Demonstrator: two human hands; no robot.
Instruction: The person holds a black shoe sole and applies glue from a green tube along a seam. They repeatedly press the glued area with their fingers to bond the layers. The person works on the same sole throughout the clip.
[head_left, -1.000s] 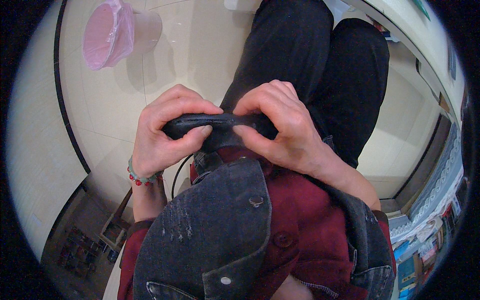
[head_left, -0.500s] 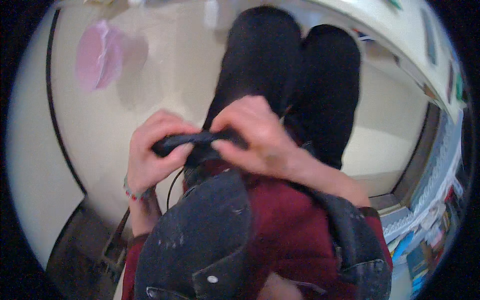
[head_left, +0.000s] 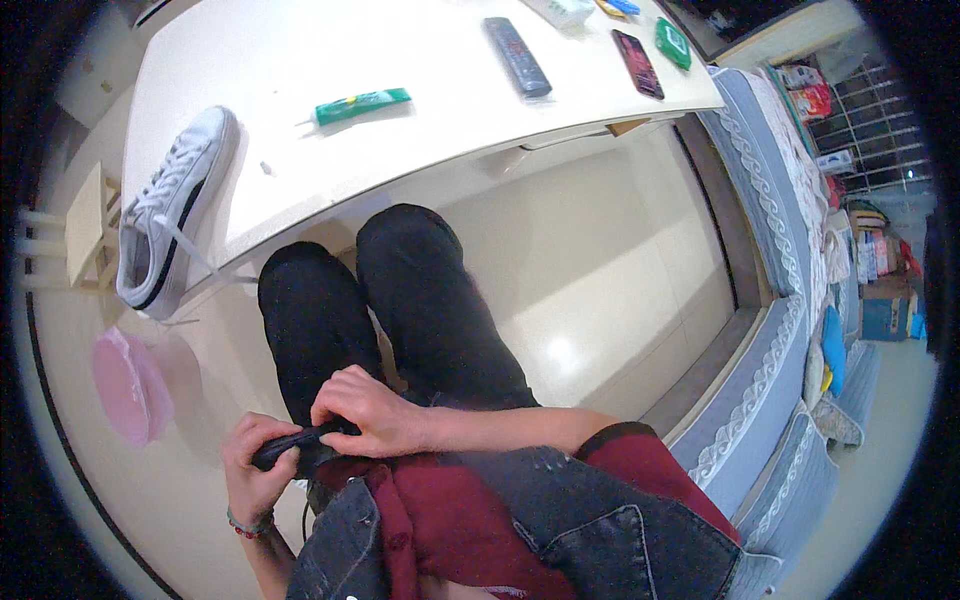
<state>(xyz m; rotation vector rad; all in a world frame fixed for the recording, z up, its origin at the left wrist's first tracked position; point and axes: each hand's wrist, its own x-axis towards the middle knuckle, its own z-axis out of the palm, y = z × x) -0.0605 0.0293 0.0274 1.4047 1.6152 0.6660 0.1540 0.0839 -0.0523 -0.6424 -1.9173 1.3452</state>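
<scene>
Item in hand: one black object [head_left: 307, 438], elongated and slim along its upper edge, rounded at the left end. The finish is dark throughout, with faint lighter streaks along its length; finer surface detail is too small to read. A broader dark portion extends below the edge, between the thumbs, and merges visually with the dark clothing. The right end is partly covered, and the exact kind of object cannot be established.

Position: in front of the wearer's waist, toward the left side, near the left thigh. It is tilted, left end lower in the view than the right, and well apart from the white surface [head_left: 262, 60].

Left hand [head_left: 252, 475]: fingers bent over the far side, thumb on the near side, the gap between filled by the object. Right hand [head_left: 375, 415]: fingers curled over the object's right part, thumb pressed opposite, a similarly narrow grip. The two hands are close beside each other.

Surroundings: a white sneaker [head_left: 178, 215] with a dark side stripe and loose laces lies at the surface's left end. A green tube [head_left: 362, 105] and a dark remote control [head_left: 518, 58] lie farther right. A pink-lined bin [head_left: 130, 385] is on the floor, left.
</scene>
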